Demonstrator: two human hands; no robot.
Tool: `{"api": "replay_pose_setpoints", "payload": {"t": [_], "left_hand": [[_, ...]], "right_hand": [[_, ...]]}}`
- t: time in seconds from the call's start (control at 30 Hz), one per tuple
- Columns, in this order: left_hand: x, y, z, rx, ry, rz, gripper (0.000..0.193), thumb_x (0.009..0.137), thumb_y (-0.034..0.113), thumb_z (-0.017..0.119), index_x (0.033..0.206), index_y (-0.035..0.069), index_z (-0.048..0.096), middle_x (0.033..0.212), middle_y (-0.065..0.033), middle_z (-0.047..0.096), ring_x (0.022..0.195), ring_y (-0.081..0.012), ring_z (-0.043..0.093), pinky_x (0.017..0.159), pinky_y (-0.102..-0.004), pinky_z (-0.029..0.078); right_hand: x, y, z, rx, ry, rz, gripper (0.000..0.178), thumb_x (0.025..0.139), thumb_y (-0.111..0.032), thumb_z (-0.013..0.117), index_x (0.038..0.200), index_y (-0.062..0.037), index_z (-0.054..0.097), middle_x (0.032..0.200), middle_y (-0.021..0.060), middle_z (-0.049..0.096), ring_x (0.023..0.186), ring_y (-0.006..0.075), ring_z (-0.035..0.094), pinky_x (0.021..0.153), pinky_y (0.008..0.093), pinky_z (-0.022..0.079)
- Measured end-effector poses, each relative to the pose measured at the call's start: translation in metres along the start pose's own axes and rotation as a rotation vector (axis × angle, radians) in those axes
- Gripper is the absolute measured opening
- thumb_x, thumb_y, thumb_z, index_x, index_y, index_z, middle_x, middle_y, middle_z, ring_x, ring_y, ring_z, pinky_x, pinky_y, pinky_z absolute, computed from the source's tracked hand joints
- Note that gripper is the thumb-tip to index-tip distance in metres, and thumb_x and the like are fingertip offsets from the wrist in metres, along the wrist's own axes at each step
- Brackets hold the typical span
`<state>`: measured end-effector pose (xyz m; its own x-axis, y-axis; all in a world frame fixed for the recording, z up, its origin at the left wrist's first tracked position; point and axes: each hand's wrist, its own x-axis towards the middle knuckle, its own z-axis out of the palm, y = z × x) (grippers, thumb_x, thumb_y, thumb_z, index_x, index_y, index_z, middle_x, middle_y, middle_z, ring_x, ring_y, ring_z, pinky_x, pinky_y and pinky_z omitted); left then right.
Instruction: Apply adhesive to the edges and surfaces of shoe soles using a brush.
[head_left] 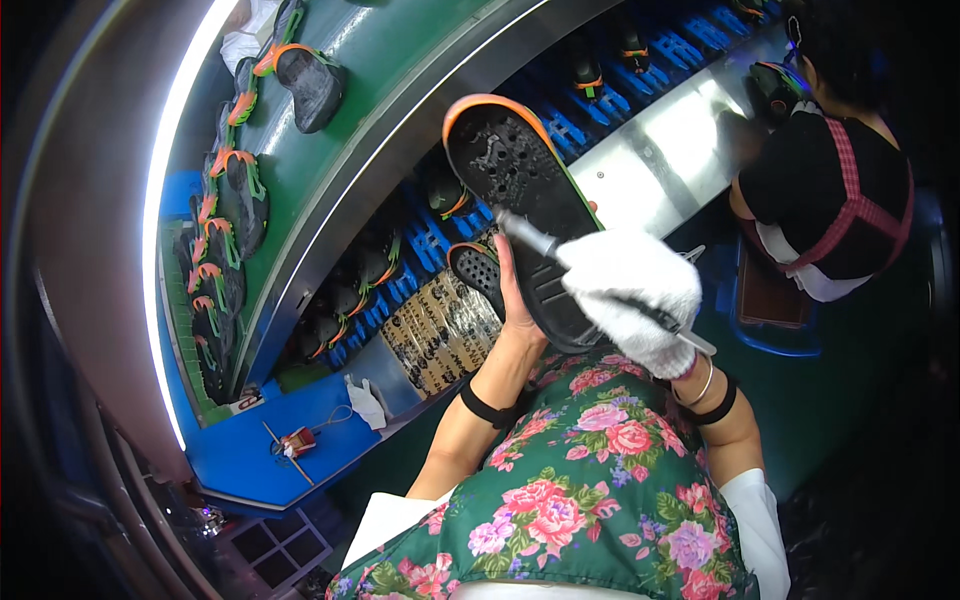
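Note:
In front of me a black shoe sole (pixel 500 155) with an orange and green rim is tilted up, its row of holes facing me. My bare left hand (pixel 515 300) is closed round its left edge, the thumb lying along it. A white knitted glove covers my right hand (pixel 635 290), which grips a slim brush (pixel 530 235) with a pale handle. The brush's tip, blurred, touches or hovers just over the sole; I cannot tell which. Partly hidden behind my left hand is a smaller-looking black sole (pixel 475 270) with holes.
Left, a green conveyor belt (pixel 375 55) carries several black, orange and green shoe parts. Blue racks (pixel 425 240) with more shoes stand beyond the sole. A blue table (pixel 235 450) is at lower left. A co-worker (pixel 830 190) sits at right beside a shiny metal worktop (pixel 640 160).

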<state>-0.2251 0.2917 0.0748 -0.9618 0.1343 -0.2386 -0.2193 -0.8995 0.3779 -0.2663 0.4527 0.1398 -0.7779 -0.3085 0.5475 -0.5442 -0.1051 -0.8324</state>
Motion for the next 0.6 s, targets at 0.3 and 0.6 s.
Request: {"api": "replay_pose_setpoints", "payload": {"t": [0.3, 0.6], "left_hand": [[0.014, 0.002, 0.014, -0.156, -0.119, 0.075, 0.099, 0.091, 0.082, 0.039, 0.157, 0.009, 0.031, 0.152, -0.0143, 0.047, 0.133, -0.0469, 0.051, 0.108, -0.0623, 0.045], [0.034, 0.017, 0.011, -0.274, -0.247, -0.072, 0.106, 0.087, 0.086, 0.039, 0.154, 0.004, 0.035, 0.140, -0.0318, 0.054, 0.125, -0.0460, 0.058, 0.100, -0.0638, 0.049]], "right_hand": [[-0.011, 0.004, 0.002, 0.115, -0.031, 0.023, 0.020, 0.077, 0.002, 0.075, 0.097, -0.0031, 0.078, 0.102, 0.0124, 0.076, 0.092, 0.0264, 0.073, 0.085, 0.0364, 0.057], [-0.014, 0.001, -0.002, 0.220, -0.119, 0.126, 0.016, 0.077, -0.001, 0.079, 0.093, -0.0053, 0.078, 0.096, 0.0113, 0.076, 0.090, 0.0283, 0.074, 0.082, 0.0380, 0.058]]}}
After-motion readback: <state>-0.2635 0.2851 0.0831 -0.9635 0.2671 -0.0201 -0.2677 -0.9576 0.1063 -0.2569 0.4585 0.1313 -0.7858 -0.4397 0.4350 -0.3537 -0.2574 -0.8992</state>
